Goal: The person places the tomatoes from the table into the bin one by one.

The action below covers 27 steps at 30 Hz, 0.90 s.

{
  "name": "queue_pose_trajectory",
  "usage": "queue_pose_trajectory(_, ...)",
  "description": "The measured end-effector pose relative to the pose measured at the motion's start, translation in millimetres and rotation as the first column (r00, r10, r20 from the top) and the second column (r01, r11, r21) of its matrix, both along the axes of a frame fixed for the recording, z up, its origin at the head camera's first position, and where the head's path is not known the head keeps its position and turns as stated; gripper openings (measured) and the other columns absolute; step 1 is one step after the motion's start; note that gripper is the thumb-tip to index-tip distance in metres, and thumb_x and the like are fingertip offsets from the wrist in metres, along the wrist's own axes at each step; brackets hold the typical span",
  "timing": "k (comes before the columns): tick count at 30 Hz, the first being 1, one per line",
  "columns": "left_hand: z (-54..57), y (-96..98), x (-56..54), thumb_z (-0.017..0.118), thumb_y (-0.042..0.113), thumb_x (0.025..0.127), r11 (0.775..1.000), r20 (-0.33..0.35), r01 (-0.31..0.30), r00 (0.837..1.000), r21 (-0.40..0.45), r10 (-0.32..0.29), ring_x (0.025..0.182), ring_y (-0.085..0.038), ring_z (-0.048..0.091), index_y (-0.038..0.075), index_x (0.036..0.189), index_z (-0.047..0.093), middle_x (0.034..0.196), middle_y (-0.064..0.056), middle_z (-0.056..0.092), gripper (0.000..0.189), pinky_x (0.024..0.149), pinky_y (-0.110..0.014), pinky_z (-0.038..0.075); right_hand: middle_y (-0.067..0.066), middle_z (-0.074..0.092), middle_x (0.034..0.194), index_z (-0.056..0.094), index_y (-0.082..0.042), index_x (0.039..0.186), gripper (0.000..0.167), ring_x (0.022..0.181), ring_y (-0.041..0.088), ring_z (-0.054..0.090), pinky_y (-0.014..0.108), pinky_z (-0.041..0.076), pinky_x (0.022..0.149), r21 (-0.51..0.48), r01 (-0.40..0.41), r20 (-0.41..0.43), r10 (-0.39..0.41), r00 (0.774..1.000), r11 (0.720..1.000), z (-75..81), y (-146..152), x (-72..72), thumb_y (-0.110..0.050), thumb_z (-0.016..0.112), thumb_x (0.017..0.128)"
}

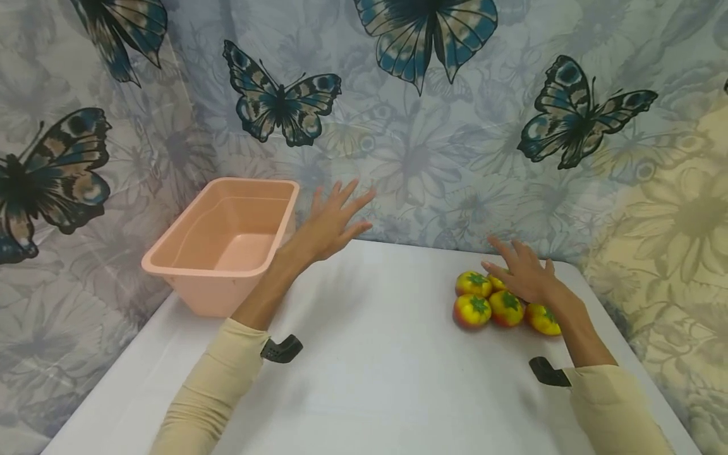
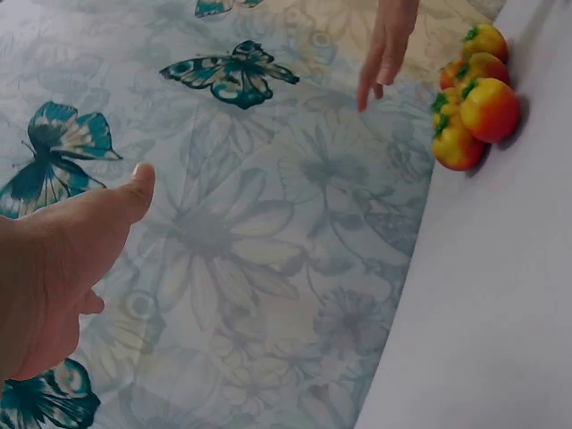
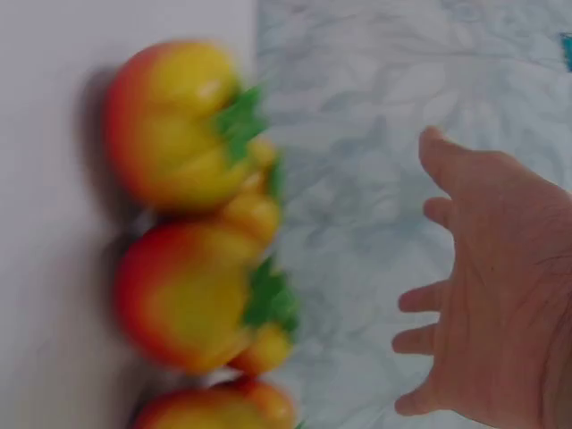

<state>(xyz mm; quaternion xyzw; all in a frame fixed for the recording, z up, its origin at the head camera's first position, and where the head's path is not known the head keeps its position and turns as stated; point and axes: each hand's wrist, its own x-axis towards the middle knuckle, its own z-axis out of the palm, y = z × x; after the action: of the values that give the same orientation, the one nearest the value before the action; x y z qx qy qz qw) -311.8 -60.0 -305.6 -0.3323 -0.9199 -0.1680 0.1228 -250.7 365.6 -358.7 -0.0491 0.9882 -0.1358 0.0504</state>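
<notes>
Fruits (image 1: 505,315) clustered stem-up, neither grip filled

At least five yellow-and-red fruits sit close together on the far right part of the bench (image 1: 387,379); the right hand hides some of the group in the head view, so there may be more. They are squat and round, so no clear long axis shows. What gives them direction is the line from base to stem: the green caps (image 1: 508,299) point upward, away from the bench, with the redder flanks lower down.

Right above the back of the cluster hangs the right hand (image 1: 526,278), fingers spread, its grip released; the right wrist view shows it apart from the fruits. Picking one up well would, I judge, mean coming straight down on an outer fruit, with fingers and thumb around its widest part, below the cap rather than pinching the leaves. Starting from the edge should keep the neighbours from rolling, as round things easily do.

Farther out, the left hand (image 1: 332,227) is spread in the air, its grip also holding nothing. It appears to the right of the peach-coloured tub (image 1: 210,292), which stands at the bench's far left with its mouth upward. Behind the bench hangs a butterfly-printed cloth (image 1: 409,158).
</notes>
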Motion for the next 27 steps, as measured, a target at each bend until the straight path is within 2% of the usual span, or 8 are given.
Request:
queue_pose_trajectory(5,3.9,-26.7,22.6,0.048,0.052,0.109,0.999,-0.073,-0.024,0.997,-0.03,0.021,0.162,-0.046,0.019,0.034,0.166,0.027,0.176,-0.012,0.018,0.064,0.128,-0.072,0.006,0.043,-0.002,0.166,0.007,-0.026,0.169,0.087,0.149,0.073,0.001,0.097,0.0,0.101,0.077,0.003,0.014,-0.004,1.0,0.997,-29.3,10.0,2.7,-0.073,0.037,0.102)
queue_pose_trajectory(9,4.6,-51.5,38.1,0.051,0.051,0.108,0.998,-0.099,-0.061,0.993,-0.033,0.058,0.161,-0.045,0.021,0.034,0.165,0.03,0.175,-0.014,0.022,0.064,0.128,-0.071,0.009,0.04,0.002,0.168,0.015,-0.032,0.168,0.082,0.15,0.071,0.001,0.096,0.0,0.102,0.082,0.006,-0.049,-0.002,0.999,0.997,-57.9,12.7,2.7,-0.074,0.038,0.101)
queue_pose_trajectory(12,1.2,-69.8,47.4,0.054,0.049,0.107,0.995,-0.117,-0.089,0.99,-0.035,0.084,0.161,-0.046,0.019,0.032,0.165,0.032,0.174,-0.016,0.024,0.064,0.127,-0.073,0.012,0.038,0.006,0.169,0.022,-0.033,0.167,0.079,0.151,0.071,0.004,0.096,0.0,0.103,0.076,0.017,-0.096,-0.01,0.995,0.997,-73.4,14.3,4.9,-0.073,0.038,0.101)
queue_pose_trajectory(18,-9.1,-107.8,60.5,0.057,0.04,0.107,0.991,-0.112,-0.132,0.985,-0.003,0.131,0.158,-0.047,0.025,0.027,0.163,0.036,0.172,-0.019,0.027,0.061,0.124,-0.075,0.014,0.039,0.01,0.168,0.027,-0.032,0.166,0.077,0.149,0.073,0.006,0.097,0.002,0.1,0.064,0.033,-0.117,-0.025,0.993,0.997,-81.0,18.5,10.0,-0.072,0.041,0.101)
queue_pose_trajectory(24,-18.6,-140.8,69.5,0.064,0.032,0.104,0.987,-0.175,-0.152,0.972,0.053,0.159,0.154,-0.045,0.031,0.021,0.161,0.041,0.165,-0.021,0.038,0.062,0.121,-0.074,0.023,0.037,0.015,0.168,0.028,-0.034,0.166,0.076,0.149,0.071,0.011,0.097,-0.001,0.1,0.115,0.021,-0.093,-0.011,0.996,0.993,-84.2,22.1,8.4,-0.074,0.036,0.101)
queue_pose_trajectory(27,-22.6,-153.4,75.3,0.064,0.032,0.105,0.981,-0.147,-0.185,0.97,0.059,0.192,0.153,-0.047,0.032,0.021,0.16,0.041,0.164,-0.022,0.039,0.061,0.12,-0.074,0.023,0.037,0.015,0.168,0.027,-0.034,0.166,0.075,0.149,0.07,0.013,0.096,-0.003,0.101,0.124,0.022,-0.087,-0.011,0.996,0.992,-84.5,22.9,6.0,-0.074,0.033,0.102)
